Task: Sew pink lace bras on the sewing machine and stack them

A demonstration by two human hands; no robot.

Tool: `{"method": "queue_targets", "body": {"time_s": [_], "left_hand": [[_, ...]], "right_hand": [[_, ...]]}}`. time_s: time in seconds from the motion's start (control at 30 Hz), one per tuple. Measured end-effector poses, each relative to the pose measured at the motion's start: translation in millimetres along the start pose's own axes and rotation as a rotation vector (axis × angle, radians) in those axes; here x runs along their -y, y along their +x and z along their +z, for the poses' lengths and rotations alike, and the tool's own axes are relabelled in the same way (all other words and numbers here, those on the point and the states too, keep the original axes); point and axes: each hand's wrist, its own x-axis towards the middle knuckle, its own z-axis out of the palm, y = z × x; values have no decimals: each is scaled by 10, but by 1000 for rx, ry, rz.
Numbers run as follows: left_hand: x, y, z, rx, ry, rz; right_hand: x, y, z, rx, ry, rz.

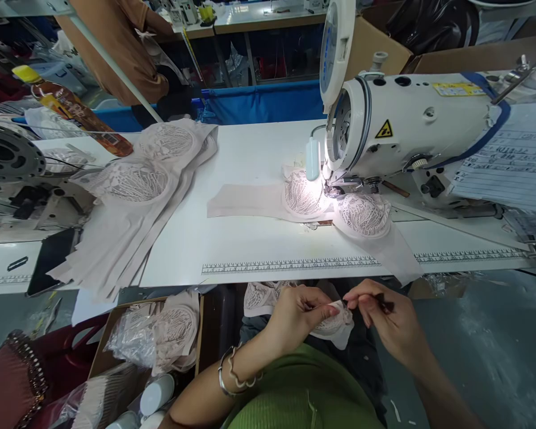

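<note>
Low in the frame, left hand and right hand fingers pinch a lace cup, while another bra waits unfinished under the sewing machine.

Sewing machine — a yellow triangular warning sign with a black symbol on the head; a yellow label on top, print too small to read. Ruler strip along the table's front edge — tick marks only, numerals illegible. Printed sheet at right — lines unreadable.
</note>
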Motion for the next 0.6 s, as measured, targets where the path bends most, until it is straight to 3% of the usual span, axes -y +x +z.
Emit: {"method": "queue_targets", "body": {"time_s": [0.1, 0.3, 0.5, 0.6], "left_hand": [[-23, 19, -27, 17, -93, -56], [-44, 38, -40, 30, -181, -81], [-58, 63, -47, 1, -158, -105], [-54, 65, -52, -19, -157, -122]], "right_hand": [[-55, 4, -36, 20, 22, 29], [-35, 45, -18, 200, 6, 80], [3, 18, 79, 24, -41, 16], [38, -1, 107, 35, -85, -30]]}}
